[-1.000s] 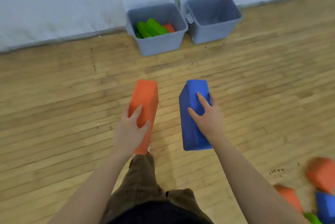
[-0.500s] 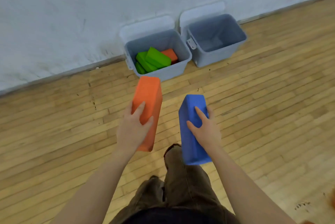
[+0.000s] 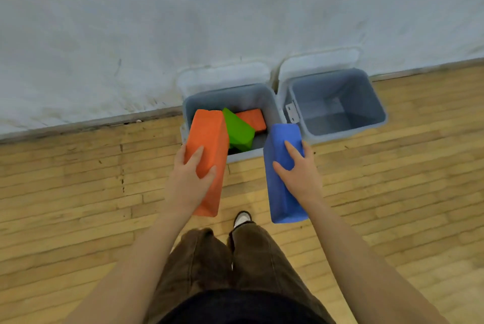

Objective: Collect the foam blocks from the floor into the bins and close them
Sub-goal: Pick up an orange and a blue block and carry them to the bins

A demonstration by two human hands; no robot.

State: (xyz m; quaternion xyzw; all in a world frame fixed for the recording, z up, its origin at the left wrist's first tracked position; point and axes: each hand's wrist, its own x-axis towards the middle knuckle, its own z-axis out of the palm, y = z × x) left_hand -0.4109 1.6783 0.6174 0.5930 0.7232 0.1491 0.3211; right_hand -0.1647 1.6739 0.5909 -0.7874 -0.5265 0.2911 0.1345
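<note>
Over left bin (image 3: 272,103) | our hands: L (image 3: 192,179) grips orange block (image 3: 208,156), R (image 3: 301,174) grips blue block (image 3: 284,174) | risk: green block (image 3: 238,131) inside cd jam drop, lid won't shut

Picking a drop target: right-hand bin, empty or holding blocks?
Empty. The right bin shows only bare grey floor and walls, lid up against the wall; the left bin holds green and orange blocks.

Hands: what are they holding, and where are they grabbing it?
The left hand grips the orange foam block around its middle. The right hand grips the blue foam block around its middle too.
</note>
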